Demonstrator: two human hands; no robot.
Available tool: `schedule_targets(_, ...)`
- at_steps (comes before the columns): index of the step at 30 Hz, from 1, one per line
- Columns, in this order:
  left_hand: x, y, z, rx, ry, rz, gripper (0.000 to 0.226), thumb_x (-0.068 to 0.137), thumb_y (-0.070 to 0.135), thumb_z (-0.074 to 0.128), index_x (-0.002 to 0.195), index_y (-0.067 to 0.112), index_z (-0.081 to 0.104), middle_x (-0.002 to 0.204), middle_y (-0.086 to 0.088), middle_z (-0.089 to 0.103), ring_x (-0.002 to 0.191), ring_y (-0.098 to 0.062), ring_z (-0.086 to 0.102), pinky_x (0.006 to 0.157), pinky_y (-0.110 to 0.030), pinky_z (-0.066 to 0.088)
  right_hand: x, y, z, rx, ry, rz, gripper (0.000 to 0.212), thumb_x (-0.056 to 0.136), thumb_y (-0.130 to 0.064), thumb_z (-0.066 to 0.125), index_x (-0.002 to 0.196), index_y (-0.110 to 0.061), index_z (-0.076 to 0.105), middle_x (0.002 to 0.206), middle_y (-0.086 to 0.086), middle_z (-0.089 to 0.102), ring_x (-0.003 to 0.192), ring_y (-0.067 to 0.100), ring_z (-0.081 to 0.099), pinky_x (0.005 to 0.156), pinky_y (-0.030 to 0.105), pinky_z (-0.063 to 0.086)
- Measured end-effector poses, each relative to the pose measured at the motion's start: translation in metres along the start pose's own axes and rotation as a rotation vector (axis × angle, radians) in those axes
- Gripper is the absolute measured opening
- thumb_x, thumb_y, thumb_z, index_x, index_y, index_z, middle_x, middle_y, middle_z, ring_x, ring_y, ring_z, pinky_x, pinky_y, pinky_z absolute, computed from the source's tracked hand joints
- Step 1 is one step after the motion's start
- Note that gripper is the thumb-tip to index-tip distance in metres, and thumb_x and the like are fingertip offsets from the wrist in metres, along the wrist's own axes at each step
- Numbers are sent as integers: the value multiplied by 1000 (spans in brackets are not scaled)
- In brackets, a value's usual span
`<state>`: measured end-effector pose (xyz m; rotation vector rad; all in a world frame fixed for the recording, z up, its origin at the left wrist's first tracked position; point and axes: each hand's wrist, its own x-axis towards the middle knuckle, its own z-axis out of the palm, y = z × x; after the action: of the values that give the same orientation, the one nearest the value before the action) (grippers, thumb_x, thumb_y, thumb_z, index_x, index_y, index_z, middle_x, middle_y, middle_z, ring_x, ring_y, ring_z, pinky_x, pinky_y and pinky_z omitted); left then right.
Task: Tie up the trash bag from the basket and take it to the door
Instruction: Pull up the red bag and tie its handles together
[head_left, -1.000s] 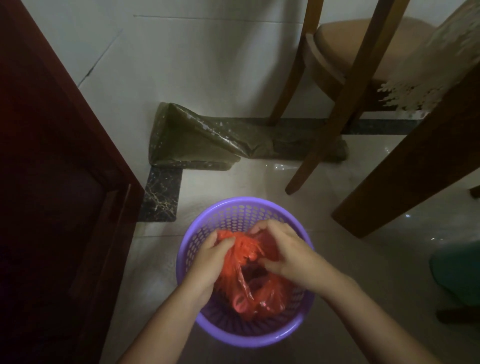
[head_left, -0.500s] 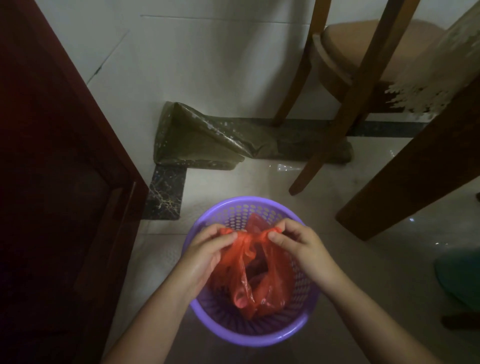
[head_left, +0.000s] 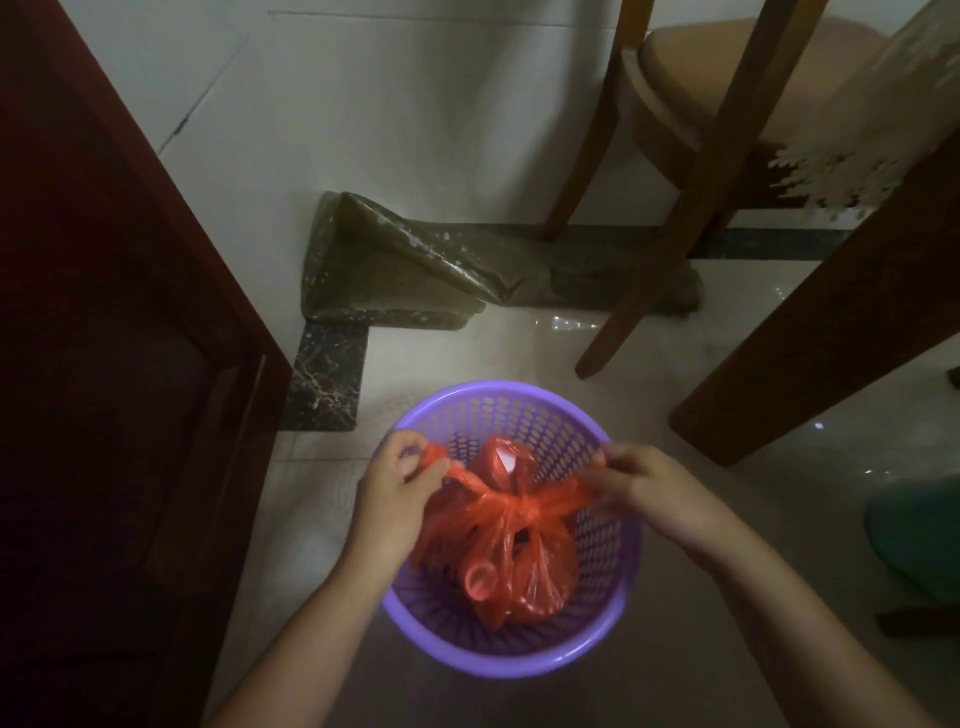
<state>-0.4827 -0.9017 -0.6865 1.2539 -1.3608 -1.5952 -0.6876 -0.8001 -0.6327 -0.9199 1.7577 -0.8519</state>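
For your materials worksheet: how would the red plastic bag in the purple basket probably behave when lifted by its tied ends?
The red bag is thin and crinkled, so probably floppy, sagging below the knot. Its small bulge suggests it is light. The purple basket might lift slightly with it.

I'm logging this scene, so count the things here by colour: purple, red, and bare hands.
Purple: 1, the basket
Red: 1, the bag
Hands: 2, left hand and right hand, each pinching a bag end
Total: 4
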Motion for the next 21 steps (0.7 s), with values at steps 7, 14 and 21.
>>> schedule_targets(7, -13, 25, 35, -689, -75, -212, 27, 93, 7, 39, 74, 15, 57, 49, 7, 47, 41, -3, 45, 52, -21, 52, 7, -8, 47, 820, -147, -153, 21, 83, -21, 52, 64, -14, 45, 51, 0, 49, 45, 13, 46, 51, 20, 45)
schedule_targets(14, -31, 90, 32, -519, -389, 17, 18, 85, 13, 49, 70, 14, 60, 47, 9, 40, 35, 0, 24, 36, -14, 20, -18, -52, 28, 1025, -320, -416, 26, 75, -29, 67, 68, -17, 45, 48, -6, 30, 40, 7, 22, 42, 20, 32)
schedule_targets(21, -20, 113, 2, 8, -410, 231, 19, 77, 18, 52, 66, 18, 67, 42, 4, 49, 35, -2, 28, 36, -12, 22, -29, -60, -6, 860, -259, -444, 29, 69, -33, 71, 67, -18, 47, 49, -3, 19, 43, 11, 13, 43, 22, 23)
